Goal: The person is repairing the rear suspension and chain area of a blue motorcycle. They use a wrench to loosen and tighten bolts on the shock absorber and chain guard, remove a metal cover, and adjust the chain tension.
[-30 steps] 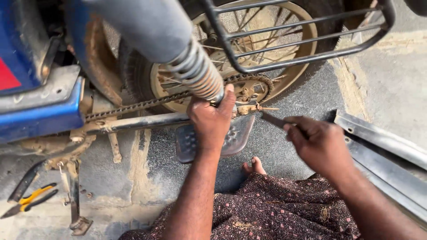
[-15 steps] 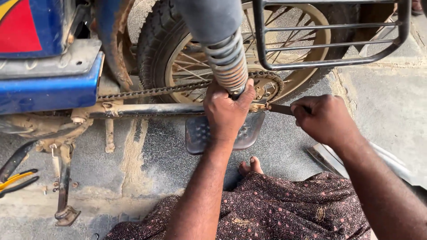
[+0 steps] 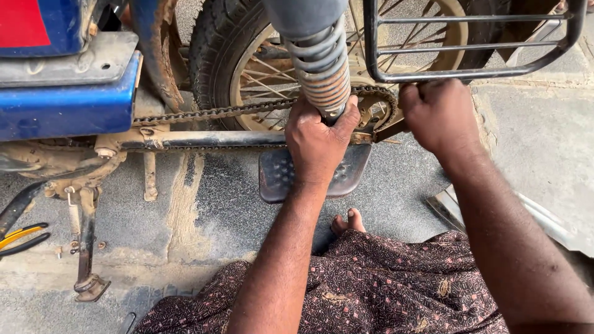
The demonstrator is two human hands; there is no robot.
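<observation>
Fingers of your left hand (image 3: 318, 139) are clenched round the bottom of the shock spring (image 3: 322, 74), thumb on the right side of it, right at the lower mount beside the sprocket (image 3: 371, 108). Fingers of your right hand (image 3: 440, 116) are curled into a fist on a flat tool (image 3: 388, 130) that pokes left toward the axle; what the tool tip sits on is hidden, and I cannot tell what kind of tool it is.

Head view only. Step in hand, as a judgement: working the fastener at the rear axle or lower shock mount, left hand steadying, right hand levering. Next move likely calls for a firm turn or pry from your right wrist while your left keeps the shock from shifting.

Pose: left forearm runs straight up from the bottom middle, wrist straight, knuckles toward camera. Right forearm comes in from the lower right corner, wrist bent, back of hand up, just under the carrier rack (image 3: 470, 71).

Around: chain (image 3: 210, 113) runs left from the sprocket above the swingarm (image 3: 198, 141); footrest (image 3: 278, 176) just below your left hand; pliers (image 3: 21, 238) on the ground at the left edge; wheel (image 3: 213, 55) behind.
</observation>
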